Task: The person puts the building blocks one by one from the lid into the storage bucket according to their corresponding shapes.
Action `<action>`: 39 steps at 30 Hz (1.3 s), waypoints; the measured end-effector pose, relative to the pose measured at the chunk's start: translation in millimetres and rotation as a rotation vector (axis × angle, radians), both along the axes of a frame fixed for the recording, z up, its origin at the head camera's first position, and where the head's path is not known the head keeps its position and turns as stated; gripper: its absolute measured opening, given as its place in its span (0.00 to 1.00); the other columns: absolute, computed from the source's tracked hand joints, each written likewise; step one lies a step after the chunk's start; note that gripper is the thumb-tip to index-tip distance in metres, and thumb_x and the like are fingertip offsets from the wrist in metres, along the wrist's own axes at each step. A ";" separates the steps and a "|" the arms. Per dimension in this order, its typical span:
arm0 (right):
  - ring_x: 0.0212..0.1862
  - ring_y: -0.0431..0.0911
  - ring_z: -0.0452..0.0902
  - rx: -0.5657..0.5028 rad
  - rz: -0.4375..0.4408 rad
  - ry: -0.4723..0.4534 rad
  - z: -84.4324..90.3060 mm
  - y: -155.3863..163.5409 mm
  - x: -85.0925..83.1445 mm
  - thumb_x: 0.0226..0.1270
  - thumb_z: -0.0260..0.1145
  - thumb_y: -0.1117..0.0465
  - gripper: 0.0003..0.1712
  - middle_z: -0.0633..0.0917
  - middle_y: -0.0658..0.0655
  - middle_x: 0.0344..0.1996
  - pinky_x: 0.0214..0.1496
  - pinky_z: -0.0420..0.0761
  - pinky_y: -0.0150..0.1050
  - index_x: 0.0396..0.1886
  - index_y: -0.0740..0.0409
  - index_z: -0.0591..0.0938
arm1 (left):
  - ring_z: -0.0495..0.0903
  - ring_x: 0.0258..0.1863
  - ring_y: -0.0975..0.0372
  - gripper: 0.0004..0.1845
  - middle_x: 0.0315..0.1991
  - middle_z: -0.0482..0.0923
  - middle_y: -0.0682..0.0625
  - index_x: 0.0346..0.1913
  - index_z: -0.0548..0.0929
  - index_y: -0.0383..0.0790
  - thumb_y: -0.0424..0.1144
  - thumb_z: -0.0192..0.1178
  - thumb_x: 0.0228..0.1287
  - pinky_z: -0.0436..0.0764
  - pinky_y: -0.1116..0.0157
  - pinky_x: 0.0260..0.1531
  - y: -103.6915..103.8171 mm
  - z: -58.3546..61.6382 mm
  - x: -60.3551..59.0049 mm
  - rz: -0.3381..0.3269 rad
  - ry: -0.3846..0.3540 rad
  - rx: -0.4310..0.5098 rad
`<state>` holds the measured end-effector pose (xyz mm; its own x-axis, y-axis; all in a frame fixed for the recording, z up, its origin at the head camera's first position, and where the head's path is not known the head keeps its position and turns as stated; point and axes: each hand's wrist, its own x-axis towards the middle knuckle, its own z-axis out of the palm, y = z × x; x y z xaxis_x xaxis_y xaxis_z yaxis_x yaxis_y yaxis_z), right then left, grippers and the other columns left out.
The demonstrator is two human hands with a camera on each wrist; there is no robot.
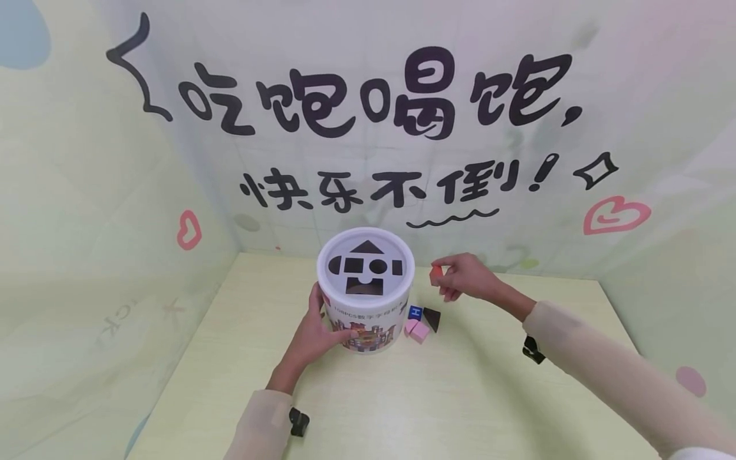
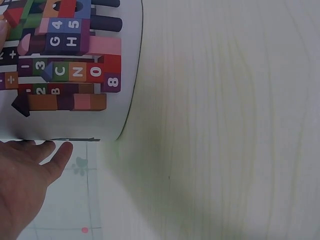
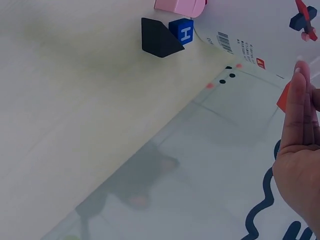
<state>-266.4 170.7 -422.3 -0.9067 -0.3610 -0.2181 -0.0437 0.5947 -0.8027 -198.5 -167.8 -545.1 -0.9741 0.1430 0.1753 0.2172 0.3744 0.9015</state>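
A white bucket [image 1: 368, 333] of toy blocks stands upright on the table, its lid [image 1: 375, 243] pierced with several shaped holes. My left hand [image 1: 316, 335] grips the bucket's left side, thumb across the printed front and fingers behind. Right of the lid, my right hand [image 1: 470, 278] pinches a red block [image 1: 436, 275] above the table; in the right wrist view the fingers hide most of this block [image 3: 283, 97]. Below it, beside the bucket, lie a blue block marked H [image 1: 415, 312], a black triangular block [image 1: 431, 319] and pink blocks [image 1: 420, 332].
The pale wooden table [image 1: 230, 370] meets a back wall [image 1: 322, 153] with large black lettering and drawings. Side walls close in on the left and right. A black clip-like piece [image 1: 299, 422] sits at the left sleeve, another black piece [image 1: 533, 350] at the right.
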 end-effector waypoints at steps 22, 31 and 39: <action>0.26 0.51 0.85 -0.055 0.069 0.065 60.0 -15.9 9.7 0.63 0.69 0.60 0.27 0.87 0.60 0.26 0.33 0.89 0.46 0.62 0.60 0.77 | 0.53 0.74 0.47 0.67 0.74 0.54 0.43 0.77 0.39 0.52 0.42 0.80 0.42 0.59 0.38 0.69 4.6 26.4 11.0 -0.026 -0.008 0.010; 0.25 0.52 0.85 -0.090 0.093 0.054 60.1 -35.8 7.9 0.61 0.69 0.62 0.27 0.85 0.59 0.22 0.33 0.89 0.46 0.61 0.61 0.78 | 0.54 0.74 0.47 0.66 0.74 0.55 0.45 0.77 0.40 0.58 0.44 0.80 0.42 0.59 0.37 0.68 5.0 26.9 13.1 -0.031 -0.013 0.034; 0.23 0.49 0.83 -0.089 0.118 0.045 51.1 -51.2 6.8 0.62 0.67 0.64 0.26 0.85 0.60 0.22 0.30 0.88 0.44 0.61 0.62 0.78 | 0.53 0.74 0.46 0.66 0.75 0.54 0.41 0.77 0.40 0.51 0.42 0.79 0.43 0.59 0.38 0.69 6.9 34.4 15.5 -0.036 -0.020 0.017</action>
